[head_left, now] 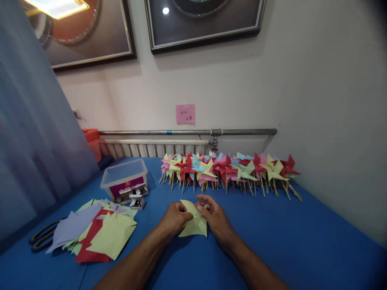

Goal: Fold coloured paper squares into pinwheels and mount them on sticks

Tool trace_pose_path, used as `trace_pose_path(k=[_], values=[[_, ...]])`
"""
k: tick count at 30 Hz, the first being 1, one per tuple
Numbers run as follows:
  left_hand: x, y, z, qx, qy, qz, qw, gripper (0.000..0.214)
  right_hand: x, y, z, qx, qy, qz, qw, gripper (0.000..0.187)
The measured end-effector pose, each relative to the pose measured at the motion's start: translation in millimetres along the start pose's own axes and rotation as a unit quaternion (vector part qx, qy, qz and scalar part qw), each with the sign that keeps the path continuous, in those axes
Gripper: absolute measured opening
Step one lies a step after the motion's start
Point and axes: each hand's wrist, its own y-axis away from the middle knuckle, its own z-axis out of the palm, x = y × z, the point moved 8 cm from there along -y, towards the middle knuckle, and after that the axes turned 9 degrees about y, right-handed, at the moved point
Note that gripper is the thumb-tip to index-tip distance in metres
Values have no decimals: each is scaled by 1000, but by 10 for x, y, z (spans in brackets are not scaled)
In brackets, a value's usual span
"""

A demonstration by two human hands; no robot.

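Between my two hands is a pale yellow sheet of paper (193, 228), cut in from its corners and partly curled up, near the middle of the blue table. My left hand (175, 219) pinches its left side between thumb and fingers. On the right edge, my right hand (215, 217) has its thumb and bent fingers closed at a corner of the sheet, with the upper fingers lifted. To the left lies a loose pile of cut paper squares (113, 235) in yellow, red, lilac and green. Finished paper pinwheels (225, 167) on sticks lie in a long row behind my hands.
A clear plastic box (123, 171) stands at the back left, with small open cartons (136, 201) of tiny metal pieces before it. Black-handled scissors (42, 237) lie partly under the paper pile. Behind the table run a metal pipe (187, 132) and a radiator (154, 148).
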Motion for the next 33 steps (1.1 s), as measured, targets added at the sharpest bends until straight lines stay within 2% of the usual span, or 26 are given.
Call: trace_pose_path(k=[5,9,13,18,25,33], values=[[0,-26,-38,12,-15,2,1000,15,-87,14,1,-30,40,-30,998,44],[14,-16,-26,10,-1,9,1000,15,-160,34,-11,-2,102,-79,992,28],[25,12,27,-15,24,6,1000,18,-103,58,42,-23,136,-47,989,19],[0,4,24,-21,15,6,1000,24,-70,55,45,-38,117,-15,992,26],[35,32,66,-45,15,13,999,26,-178,41,56,-64,111,-39,991,27],[106,87,114,-61,29,-1,998,22,-272,20,1,-83,200,-95,972,17]])
